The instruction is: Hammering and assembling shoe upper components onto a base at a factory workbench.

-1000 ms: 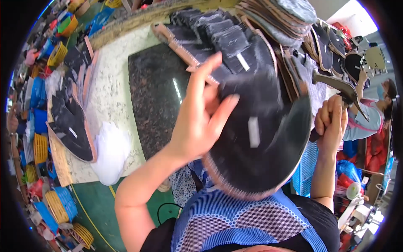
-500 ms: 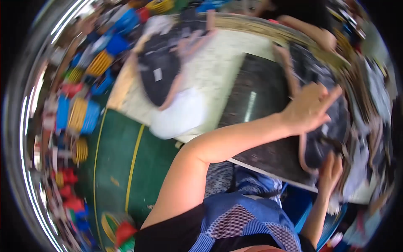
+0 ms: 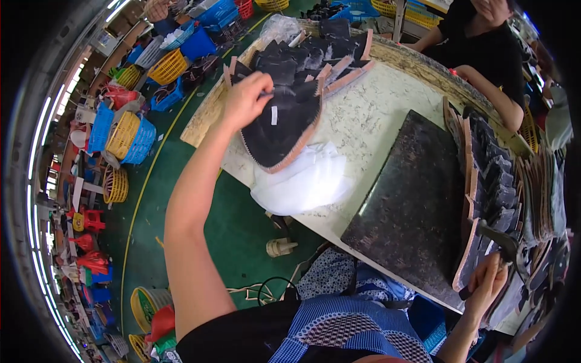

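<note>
A pile of black shoe uppers with pinkish-tan edges lies on the left of the worktable; the top one bears a small white label. My left hand is closed at that pile, fingers pinching the side of the top upper. At the table's right, my right hand is wrapped round a hammer with a dark curved head; its handle is mostly hidden in my fist. Beside it runs an overlapping row of black uppers with the same tan edges.
A dark slab lies on the pale worktable. White plastic sheeting hangs over its near left edge. Grey pieces are stacked at far right. A co-worker sits across the table. Baskets stand along the left.
My left hand has moved from over the right-hand uppers across to the left pile and closed on the top upper. My right hand stays low at the right. The view has shifted.
</note>
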`<move>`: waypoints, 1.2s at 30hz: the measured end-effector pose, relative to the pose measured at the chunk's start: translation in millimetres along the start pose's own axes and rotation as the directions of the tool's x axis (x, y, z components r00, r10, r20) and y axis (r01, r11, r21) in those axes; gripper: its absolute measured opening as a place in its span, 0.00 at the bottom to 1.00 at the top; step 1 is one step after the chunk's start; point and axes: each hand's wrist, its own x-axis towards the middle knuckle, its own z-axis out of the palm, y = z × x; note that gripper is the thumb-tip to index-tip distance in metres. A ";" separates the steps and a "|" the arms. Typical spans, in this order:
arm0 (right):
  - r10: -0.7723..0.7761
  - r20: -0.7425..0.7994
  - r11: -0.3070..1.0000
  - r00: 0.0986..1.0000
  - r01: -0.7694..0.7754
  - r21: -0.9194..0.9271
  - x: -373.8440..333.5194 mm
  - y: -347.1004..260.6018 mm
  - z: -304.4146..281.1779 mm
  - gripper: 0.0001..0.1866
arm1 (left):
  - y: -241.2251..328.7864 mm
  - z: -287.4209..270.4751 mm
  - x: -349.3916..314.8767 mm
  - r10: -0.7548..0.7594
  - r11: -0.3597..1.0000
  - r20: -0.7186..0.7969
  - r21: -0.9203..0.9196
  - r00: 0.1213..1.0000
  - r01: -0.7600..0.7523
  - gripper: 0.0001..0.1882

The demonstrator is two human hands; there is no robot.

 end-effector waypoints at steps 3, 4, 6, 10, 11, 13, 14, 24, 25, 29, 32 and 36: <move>0.009 0.223 0.998 0.975 0.006 -0.067 13.6 -10.6 36.7 0.15 | 18.3 -11.4 -25.4 0.220 0.975 -0.109 0.039 0.969 -0.217 0.12; 0.057 0.258 0.995 0.964 -0.033 -0.097 20.1 -12.0 53.7 0.13 | 26.9 -21.3 -29.6 0.329 0.944 -0.182 0.096 0.927 -0.316 0.12; 0.115 0.322 0.993 0.940 -0.105 -0.050 28.6 -27.8 107.3 0.08 | 37.4 -46.3 -35.0 0.437 0.899 -0.253 0.155 0.863 -0.410 0.13; 0.064 0.592 0.991 0.804 -0.123 0.059 62.6 -42.0 196.2 0.08 | 44.4 -79.0 -45.7 0.410 0.909 -0.116 0.129 0.905 -0.396 0.13; 0.000 0.631 0.999 0.776 -0.031 0.038 75.5 -37.0 221.5 0.09 | 46.9 -82.6 -44.5 0.367 0.928 0.010 0.067 0.930 -0.367 0.12; -0.084 0.721 0.993 0.688 -0.002 0.117 95.0 -34.9 279.4 0.12 | 44.2 -79.5 -38.0 0.390 0.914 0.030 0.105 0.920 -0.391 0.11; -0.058 0.800 0.998 0.597 0.011 0.064 105.9 -39.4 303.5 0.15 | 44.2 -78.8 -35.4 0.404 0.903 0.054 0.138 0.913 -0.407 0.10; -0.015 0.883 0.697 0.469 0.638 -0.327 115.2 -0.2 425.8 0.19 | 99.9 -140.1 -60.8 0.577 0.799 -0.017 0.216 0.816 -0.561 0.08; -0.014 0.857 0.724 0.515 0.597 -0.347 112.6 2.5 427.0 0.19 | 108.3 -151.1 -65.6 0.597 0.786 -0.072 0.251 0.799 -0.565 0.08; -0.140 0.767 0.782 0.626 0.545 -0.302 117.6 27.0 426.5 0.20 | 152.0 -180.2 -68.3 0.563 0.825 -0.199 0.192 0.802 -0.532 0.10; -0.013 0.748 0.957 0.664 0.225 -0.183 111.7 13.5 401.8 0.17 | 163.0 -179.6 -80.9 0.327 0.827 -0.143 -0.436 0.934 -0.356 0.10; 0.055 0.788 0.928 0.613 -0.323 0.187 91.8 63.5 313.5 0.25 | 175.4 -137.8 -63.8 -0.112 0.534 0.036 -0.841 0.993 0.091 0.33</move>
